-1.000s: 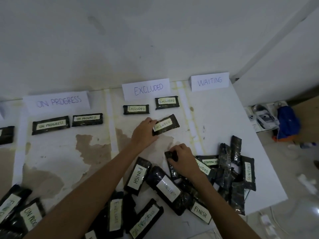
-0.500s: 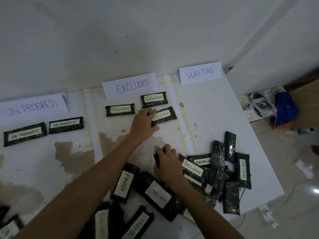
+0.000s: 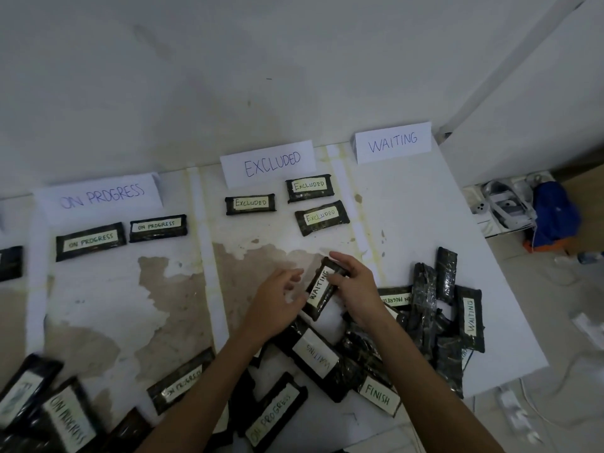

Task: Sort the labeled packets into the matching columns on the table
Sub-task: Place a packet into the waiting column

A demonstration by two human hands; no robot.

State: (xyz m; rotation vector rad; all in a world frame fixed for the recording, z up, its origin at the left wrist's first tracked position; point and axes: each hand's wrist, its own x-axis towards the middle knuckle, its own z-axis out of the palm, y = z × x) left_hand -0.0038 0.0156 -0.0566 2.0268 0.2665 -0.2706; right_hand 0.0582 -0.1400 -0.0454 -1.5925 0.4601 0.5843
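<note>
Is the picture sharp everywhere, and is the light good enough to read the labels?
Head view: dim, bluish light; the WAITING packet in the right hand reads clearly; the packets at the lower left are smeared by blur.

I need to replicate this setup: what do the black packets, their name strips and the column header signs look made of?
Packets, like the held WAITING packet: glossy black plastic wrap, probably; it glints and wrinkles. Its label strip: matte white paper or tape, handwritten. WAITING sign: matte white paper, hand-lettered.

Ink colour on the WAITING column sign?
The WAITING sign has blue handwriting on white paper; clearest in the head view.
</note>
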